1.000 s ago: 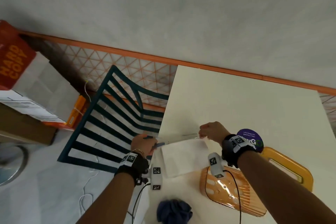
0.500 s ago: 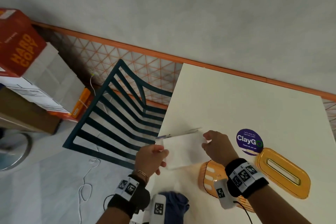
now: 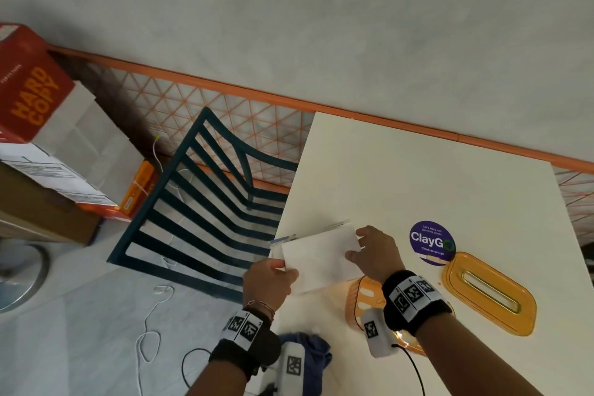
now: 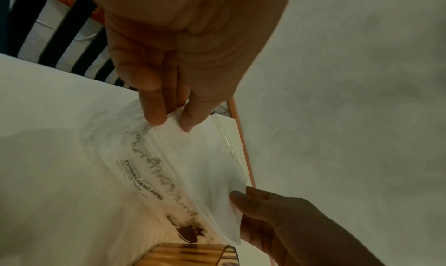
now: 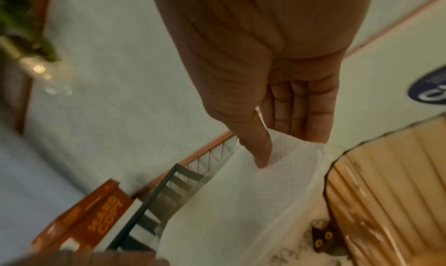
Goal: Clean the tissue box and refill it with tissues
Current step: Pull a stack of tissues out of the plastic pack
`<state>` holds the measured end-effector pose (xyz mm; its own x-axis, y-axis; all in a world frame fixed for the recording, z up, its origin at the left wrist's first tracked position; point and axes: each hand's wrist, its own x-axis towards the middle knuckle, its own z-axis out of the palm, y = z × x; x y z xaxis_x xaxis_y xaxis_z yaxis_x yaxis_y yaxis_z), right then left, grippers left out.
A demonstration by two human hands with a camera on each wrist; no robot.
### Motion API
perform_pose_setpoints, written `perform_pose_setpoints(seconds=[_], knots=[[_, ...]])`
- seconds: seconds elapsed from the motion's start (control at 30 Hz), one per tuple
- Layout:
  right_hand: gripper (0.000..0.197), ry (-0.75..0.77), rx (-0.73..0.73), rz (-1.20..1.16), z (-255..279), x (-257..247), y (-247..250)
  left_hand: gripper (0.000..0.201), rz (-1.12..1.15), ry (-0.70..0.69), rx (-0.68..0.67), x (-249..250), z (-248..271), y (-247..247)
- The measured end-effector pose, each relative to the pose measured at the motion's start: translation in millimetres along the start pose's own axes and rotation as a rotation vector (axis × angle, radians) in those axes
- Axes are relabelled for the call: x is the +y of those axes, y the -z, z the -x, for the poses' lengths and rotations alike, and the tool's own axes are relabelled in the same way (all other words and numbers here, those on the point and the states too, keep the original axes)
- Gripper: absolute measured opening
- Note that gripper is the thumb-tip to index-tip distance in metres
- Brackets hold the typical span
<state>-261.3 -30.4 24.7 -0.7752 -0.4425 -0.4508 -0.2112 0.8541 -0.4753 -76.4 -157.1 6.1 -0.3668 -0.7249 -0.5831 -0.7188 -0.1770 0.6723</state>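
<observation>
Between both pinching hands, left hand [image 3: 268, 280] and right hand [image 3: 374, 252], the tissue stack [image 3: 321, 259] has come out of its wrapper, apparently ready for the box [image 3: 360, 302].

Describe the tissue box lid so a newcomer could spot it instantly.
Start at the white table and find the round purple ClayGo sticker. Just right of it lies the lid: a flat orange oval with a long central slot, unlike the ribbed tissue box beside it.
</observation>
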Motion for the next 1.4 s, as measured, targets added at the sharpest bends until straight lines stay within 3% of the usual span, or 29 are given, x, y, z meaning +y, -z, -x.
perform_pose_setpoints(seconds=[0.3,0.5,0.63,0.8,1.0,1.1,1.2,1.3,1.4], knots=[[0.060,-0.056,-0.053,0.021,2,1,6,0.029,0.040,0.021,0.018,-10,-9,-6],[0.029,-0.134,-0.145,0.035,7,-2,10,0.030,0.069,0.052,-0.006,-12,-11,-9],[0.031,-0.159,-0.172,0.020,7,2,9,0.031,0.142,0.075,-0.017,-12,-12,-9],[0.072,-0.189,-0.135,-0.024,3,7,5,0.035,0.220,0.066,-0.045,-15,-12,-11],[0.072,-0.151,-0.105,0.012,4,8,0,0.033,0.276,0.029,-0.086,-10,-7,-10],[0.074,-0.050,-0.001,0.111,9,4,-6,0.035,0.181,-0.045,-0.044,-6,-3,-9],[0.077,0.228,0.137,0.292,16,-5,-12,0.039,0.086,-0.113,0.006,-4,3,-7],[0.084,0.520,0.049,0.450,21,-21,-20,0.046,0.057,-0.159,0.033,-5,7,-8],[0.088,0.658,-0.097,0.520,21,-39,-26,0.046,0.050,-0.195,0.017,-6,7,-9]])
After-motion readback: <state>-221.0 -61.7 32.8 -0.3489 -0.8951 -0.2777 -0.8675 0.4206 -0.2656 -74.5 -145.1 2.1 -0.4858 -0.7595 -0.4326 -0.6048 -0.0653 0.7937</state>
